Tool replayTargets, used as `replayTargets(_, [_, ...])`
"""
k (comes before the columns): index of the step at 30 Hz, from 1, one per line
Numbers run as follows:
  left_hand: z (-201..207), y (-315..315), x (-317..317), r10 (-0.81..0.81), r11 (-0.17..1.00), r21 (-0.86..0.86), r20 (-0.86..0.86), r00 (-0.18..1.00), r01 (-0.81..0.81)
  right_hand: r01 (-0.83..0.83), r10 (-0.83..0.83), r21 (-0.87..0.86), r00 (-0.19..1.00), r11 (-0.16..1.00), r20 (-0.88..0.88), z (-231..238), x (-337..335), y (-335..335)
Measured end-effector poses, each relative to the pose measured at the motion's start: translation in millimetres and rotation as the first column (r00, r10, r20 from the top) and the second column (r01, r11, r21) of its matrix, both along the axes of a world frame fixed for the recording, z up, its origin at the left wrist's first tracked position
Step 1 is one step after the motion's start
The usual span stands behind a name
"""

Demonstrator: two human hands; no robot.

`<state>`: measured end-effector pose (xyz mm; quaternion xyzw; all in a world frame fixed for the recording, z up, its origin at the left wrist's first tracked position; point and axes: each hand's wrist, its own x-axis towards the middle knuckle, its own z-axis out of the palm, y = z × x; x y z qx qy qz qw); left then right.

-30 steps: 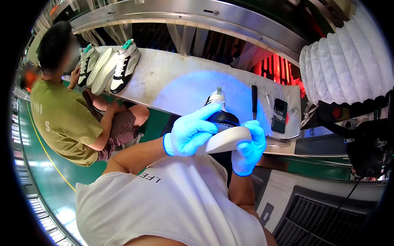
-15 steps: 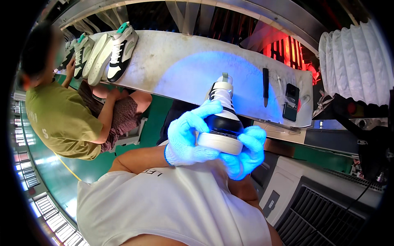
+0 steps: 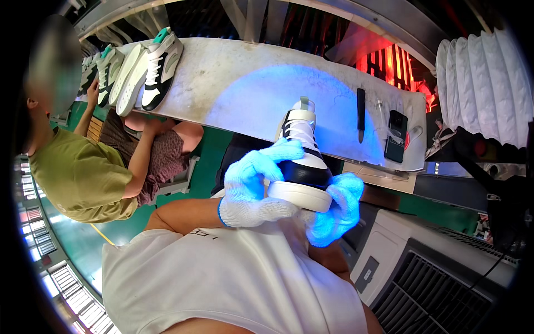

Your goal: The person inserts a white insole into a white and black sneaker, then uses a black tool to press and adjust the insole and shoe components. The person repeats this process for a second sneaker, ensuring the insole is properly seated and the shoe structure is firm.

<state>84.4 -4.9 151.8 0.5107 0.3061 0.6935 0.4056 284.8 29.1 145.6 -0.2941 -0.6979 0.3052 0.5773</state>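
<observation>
a: how is the left hand set?
b: gloved and clamped on the shoe, fingers across the toe's left side, thumb side under the white sole.
a: and the right hand?
b: gloved too, curled tight on the sole's right edge; some fingertips are hidden.
a: where does the shoe sit?
b: between both hands, toe toward the wearer, heel end beyond the fingers, the sole against its toe.
a: what's past the right hand?
b: a knife on the bench, a phone farther right.
a: past the left hand?
b: well off, other sneakers near a co-worker.
</observation>
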Motion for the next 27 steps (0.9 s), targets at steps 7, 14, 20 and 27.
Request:
replayTargets(7, [0.0,-0.1,-1.2,0.017,1.0,-0.013,-0.034,0.999,-0.018,0.044,-0.045,0.022,0.998,0.999,0.049,0.8,0.2,-0.4])
replayTargets(14, [0.6,1.2,-2.8,0.033,0.999,0.001,-0.038,0.999,-0.033,0.09,-0.091,0.01,0.992,0.996,0.091,8.5,-4.4,-3.3])
replayTargets(20, [-7.2,2.5,-3.3,-0.012,1.0,0.029,0.051,0.999,0.011,0.043,-0.045,0.035,0.997,0.998,0.069,10.8,-6.0,-0.5])
replayTargets(27, [21.4,4.5,-27.9,-0.1,0.992,-0.092,-0.161,0.982,0.086,-0.13,0.13,-0.106,0.991,0.986,-0.008,21.9,-5.8,-7.7])
